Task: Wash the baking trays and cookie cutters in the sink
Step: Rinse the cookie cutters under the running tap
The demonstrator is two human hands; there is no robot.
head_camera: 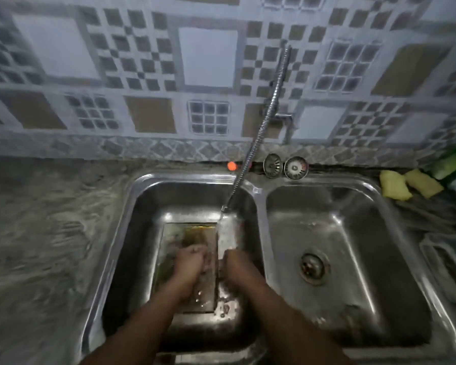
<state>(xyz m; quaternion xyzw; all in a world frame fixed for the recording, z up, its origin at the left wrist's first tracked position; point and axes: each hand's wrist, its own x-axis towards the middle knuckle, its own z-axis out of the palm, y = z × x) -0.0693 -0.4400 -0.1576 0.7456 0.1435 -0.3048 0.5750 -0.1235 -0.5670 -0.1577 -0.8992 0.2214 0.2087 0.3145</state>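
While water (pixel 225 233) runs down from the bendy tap hose (pixel 263 122) above the sink (pixel 142 180), a baking tray (pixel 190 233) lies flat in the sink's left bowl (pixel 142 227). The tray is a long shape. Its long side runs from the front of the sink, where the person stands, to the back of the sink by the wall. Its open side faces up. It is wet, and there is brown and yellow dirt near its back end. The water lands on the tray's right edge.

The sink's right bowl (pixel 353 233) is wet and has a round drain (pixel 312 268) in its floor.

Both hands are down in the sink's left bowl. The left hand (pixel 190 262) lies on top of the tray, near the middle. Its fingers look bent, but the picture is too blurry to tell if it holds anything. The right hand (pixel 237 267) is at the tray's right edge, right under the water and just beside the left hand. It is not clear if it grips the edge or only touches it.

Behind the sink, two round metal plugs (pixel 273 165) stand side by side, with a small orange thing (pixel 231 165) to their left. To the right of the sink lie two yellow sponges (pixel 394 184), and a green bottle (pixel 453 164) is just behind them.
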